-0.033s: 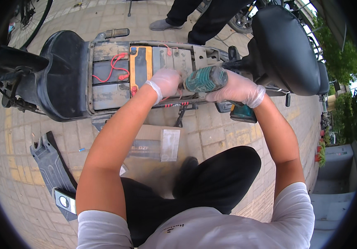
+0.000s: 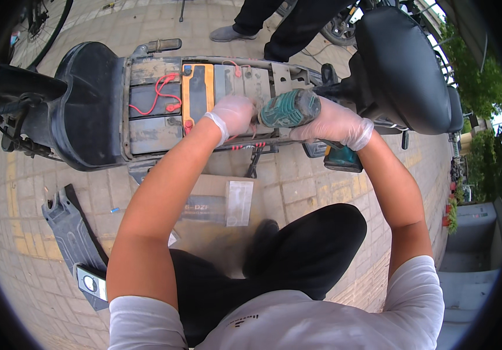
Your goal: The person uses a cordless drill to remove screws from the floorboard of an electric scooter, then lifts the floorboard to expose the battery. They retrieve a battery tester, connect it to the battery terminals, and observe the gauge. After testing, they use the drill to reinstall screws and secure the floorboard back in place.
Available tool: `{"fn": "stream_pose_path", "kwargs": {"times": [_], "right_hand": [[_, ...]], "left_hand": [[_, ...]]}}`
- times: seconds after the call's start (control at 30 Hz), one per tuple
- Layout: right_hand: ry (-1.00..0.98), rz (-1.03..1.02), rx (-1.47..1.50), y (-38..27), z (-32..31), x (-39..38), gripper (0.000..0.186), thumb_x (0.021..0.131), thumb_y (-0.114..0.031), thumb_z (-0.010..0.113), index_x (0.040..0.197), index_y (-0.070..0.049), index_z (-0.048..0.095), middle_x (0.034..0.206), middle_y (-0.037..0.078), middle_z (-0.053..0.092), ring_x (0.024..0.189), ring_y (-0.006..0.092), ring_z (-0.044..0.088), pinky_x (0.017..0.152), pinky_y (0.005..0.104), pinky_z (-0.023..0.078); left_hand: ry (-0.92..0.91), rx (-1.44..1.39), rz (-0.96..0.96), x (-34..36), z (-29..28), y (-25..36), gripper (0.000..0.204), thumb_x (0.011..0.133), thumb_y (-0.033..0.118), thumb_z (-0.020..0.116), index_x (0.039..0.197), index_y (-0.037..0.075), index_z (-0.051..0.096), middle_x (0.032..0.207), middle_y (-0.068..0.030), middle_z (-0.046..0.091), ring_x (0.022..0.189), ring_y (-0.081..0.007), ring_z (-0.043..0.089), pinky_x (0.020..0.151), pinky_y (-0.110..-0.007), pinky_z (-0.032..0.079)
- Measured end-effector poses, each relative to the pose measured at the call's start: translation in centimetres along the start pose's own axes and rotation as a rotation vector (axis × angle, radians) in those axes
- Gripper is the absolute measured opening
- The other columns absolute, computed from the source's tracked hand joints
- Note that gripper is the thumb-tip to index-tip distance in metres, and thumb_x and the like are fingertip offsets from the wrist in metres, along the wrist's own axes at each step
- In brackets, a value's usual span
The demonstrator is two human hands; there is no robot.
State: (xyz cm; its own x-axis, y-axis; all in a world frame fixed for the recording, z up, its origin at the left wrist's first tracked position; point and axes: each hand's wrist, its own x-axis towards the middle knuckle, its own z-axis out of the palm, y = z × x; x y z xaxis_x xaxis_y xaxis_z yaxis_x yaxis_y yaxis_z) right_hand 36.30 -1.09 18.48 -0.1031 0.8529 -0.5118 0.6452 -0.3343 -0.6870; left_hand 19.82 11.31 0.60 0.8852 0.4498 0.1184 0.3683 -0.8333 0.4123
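Observation:
My right hand point(image 2: 339, 123), in a thin clear glove, is wrapped round a teal and black cordless drill point(image 2: 289, 109). The drill lies level over the open battery bay of an electric scooter, its nose toward my left hand. My left hand point(image 2: 233, 116), gloved too, has its fingers closed at the drill's nose; what they pinch is hidden. Beneath and beside the hands sit several grey batteries point(image 2: 156, 133) and one with an orange casing point(image 2: 205, 87). A red wire point(image 2: 158, 93) loops over the batteries on the left, and reddish wire shows below my left fingers.
The scooter's black seat point(image 2: 402, 70) is tipped up at the right. On the paving, a cardboard box point(image 2: 210, 188) lies before my knees. A grey plastic panel point(image 2: 71, 224) and a phone point(image 2: 92, 284) lie at left. Another person's legs point(image 2: 297, 26) stand beyond the scooter.

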Motion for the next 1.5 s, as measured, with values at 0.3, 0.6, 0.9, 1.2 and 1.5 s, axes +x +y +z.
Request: {"fn": "stream_pose_path", "kwargs": {"times": [0.3, 0.6, 0.9, 1.2, 1.5], "right_hand": [[0.059, 0.034, 0.018, -1.1, 0.9, -0.7, 0.037, 0.076, -0.009, 0.074, 0.111, -0.001, 0.066, 0.09, 0.002, 0.066, 0.071, 0.0099, 0.058, 0.058, 0.027, 0.052], [0.08, 0.091, 0.039, -1.2, 0.8, -0.9, 0.033, 0.075, -0.006, 0.072, 0.107, 0.0, 0.066, 0.09, 0.003, 0.066, 0.067, 0.0116, 0.058, 0.059, 0.0268, 0.053], [0.04, 0.038, 0.1, -0.2, 0.5, -0.6, 0.03, 0.075, -0.002, 0.073, 0.105, -0.001, 0.066, 0.087, 0.002, 0.065, 0.066, 0.0104, 0.057, 0.056, 0.0271, 0.05], [0.117, 0.064, 0.145, 0.2, 0.8, -0.7, 0.03, 0.075, -0.002, 0.073, 0.104, 0.0, 0.066, 0.086, 0.002, 0.066, 0.067, 0.0111, 0.058, 0.058, 0.0276, 0.05], [0.131, 0.102, 0.106, 0.0, 0.9, -0.9, 0.031, 0.077, -0.003, 0.073, 0.107, 0.001, 0.065, 0.089, 0.003, 0.066, 0.071, 0.0117, 0.06, 0.061, 0.0286, 0.053]], "left_hand": [[-0.017, -0.039, 0.025, 0.4, 0.5, -0.5, 0.015, 0.082, 0.011, 0.064, 0.087, 0.007, 0.077, 0.107, -0.0136, 0.068, 0.097, -0.0377, 0.065, 0.087, -0.046, 0.052], [0.008, -0.28, -0.015, -1.1, -2.9, 1.8, 0.045, 0.076, 0.023, 0.076, 0.112, -0.002, 0.068, 0.114, -0.0196, 0.067, 0.103, -0.0373, 0.065, 0.092, -0.042, 0.051], [0.053, -0.989, -0.006, 0.1, -1.8, 3.2, 0.064, 0.067, 0.02, 0.085, 0.122, -0.004, 0.063, 0.114, -0.0146, 0.071, 0.106, -0.024, 0.067, 0.094, -0.035, 0.051], [0.438, -0.894, -0.313, 0.1, 1.5, 7.0, 0.057, 0.071, 0.025, 0.085, 0.118, 0.003, 0.062, 0.109, -0.0226, 0.07, 0.108, -0.0388, 0.066, 0.09, -0.04, 0.053], [0.349, -0.893, -0.033, -0.1, 0.9, 4.5, 0.064, 0.069, 0.023, 0.089, 0.123, 0.003, 0.06, 0.112, -0.019, 0.07, 0.105, -0.0328, 0.068, 0.092, -0.038, 0.053]]}}
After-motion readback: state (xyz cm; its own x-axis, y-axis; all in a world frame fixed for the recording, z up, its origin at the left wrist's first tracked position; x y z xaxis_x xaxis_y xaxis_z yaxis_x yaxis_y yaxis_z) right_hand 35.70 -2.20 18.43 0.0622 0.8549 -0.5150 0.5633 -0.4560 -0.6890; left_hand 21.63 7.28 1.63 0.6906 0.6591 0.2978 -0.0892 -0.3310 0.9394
